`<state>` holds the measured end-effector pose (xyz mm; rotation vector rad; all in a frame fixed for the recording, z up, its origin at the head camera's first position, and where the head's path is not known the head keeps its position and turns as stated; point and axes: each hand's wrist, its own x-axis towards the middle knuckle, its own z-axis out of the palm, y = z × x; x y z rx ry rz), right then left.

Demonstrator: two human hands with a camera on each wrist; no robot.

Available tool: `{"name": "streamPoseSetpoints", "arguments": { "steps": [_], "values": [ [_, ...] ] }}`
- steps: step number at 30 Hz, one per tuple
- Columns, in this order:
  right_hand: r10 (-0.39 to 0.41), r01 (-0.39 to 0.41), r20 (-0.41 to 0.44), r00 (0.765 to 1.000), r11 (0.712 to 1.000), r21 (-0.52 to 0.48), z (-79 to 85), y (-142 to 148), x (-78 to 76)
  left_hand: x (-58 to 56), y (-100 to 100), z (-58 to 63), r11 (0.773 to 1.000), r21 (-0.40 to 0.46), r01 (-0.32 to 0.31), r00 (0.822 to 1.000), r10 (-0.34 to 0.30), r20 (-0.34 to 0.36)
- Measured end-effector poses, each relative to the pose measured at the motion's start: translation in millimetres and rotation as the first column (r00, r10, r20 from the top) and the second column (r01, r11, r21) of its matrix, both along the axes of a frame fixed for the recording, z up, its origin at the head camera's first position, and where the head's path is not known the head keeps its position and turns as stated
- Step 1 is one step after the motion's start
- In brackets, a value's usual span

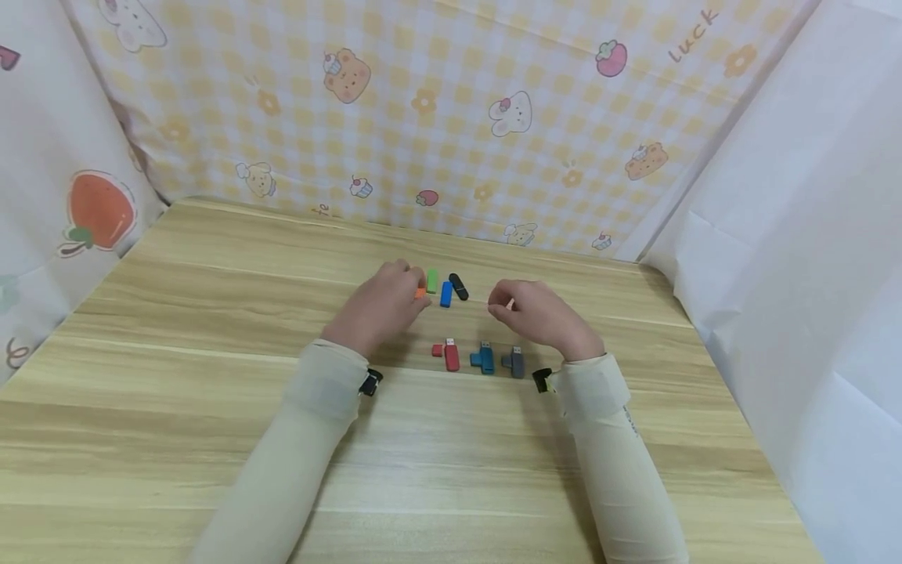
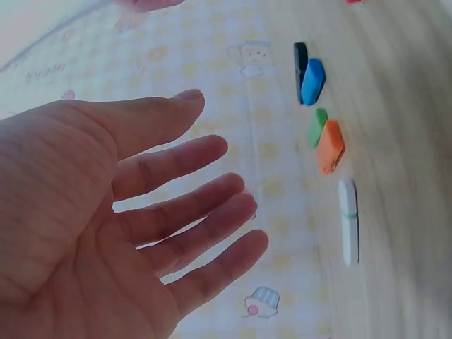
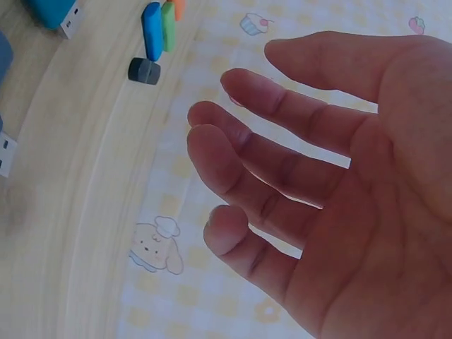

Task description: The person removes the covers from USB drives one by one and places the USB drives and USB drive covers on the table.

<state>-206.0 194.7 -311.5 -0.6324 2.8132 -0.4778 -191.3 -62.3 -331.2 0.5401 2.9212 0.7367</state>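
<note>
My left hand point(image 1: 377, 309) is over the table beside an orange USB stick point(image 1: 420, 293); in the left wrist view the fingers of that hand point(image 2: 141, 205) are spread loosely and hold nothing. Close to the orange stick lie a green one point(image 1: 432, 281), a blue one point(image 1: 446, 294) and a black one point(image 1: 459, 287). A white stick point(image 2: 349, 222) shows in the left wrist view, hidden in the head view. To the right of the group, my right hand point(image 1: 539, 313) has its fingers loosely bent, with nothing in them.
Nearer to me, a red USB stick point(image 1: 452, 357), a teal one point(image 1: 487, 359) and a grey one point(image 1: 517, 363) lie in a row, metal plugs bare, each with a cap-like piece at its left. A yellow checked cloth point(image 1: 437, 125) hangs behind the wooden table point(image 1: 451, 470).
</note>
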Motion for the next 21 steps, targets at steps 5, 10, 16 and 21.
{"name": "streamPoseSetpoints", "arguments": {
  "steps": [5,10,16,21],
  "values": [
    [0.028,-0.028,-0.011,1.0,1.0,-0.002,-4.2,-4,-1.8,0.5,-9,4.9,0.998,0.042,-0.041,0.999,0.04,0.009],
    [0.046,-0.045,-0.012,0.999,0.999,0.008,-7.4,-9,-1.0,0.3,-14,8.2,0.996,0.06,-0.068,0.997,0.065,0.052],
    [0.052,-0.052,-0.013,0.999,0.999,0.003,-16.3,-16,-13.6,-0.6,-18,10.2,0.994,0.067,-0.086,0.996,0.083,0.042],
    [0.096,-0.096,0.0,0.995,0.995,0.034,-25.1,-26,-38.7,-1.0,-22,8.9,0.994,0.055,-0.093,0.995,0.091,0.035]
  ]
}}
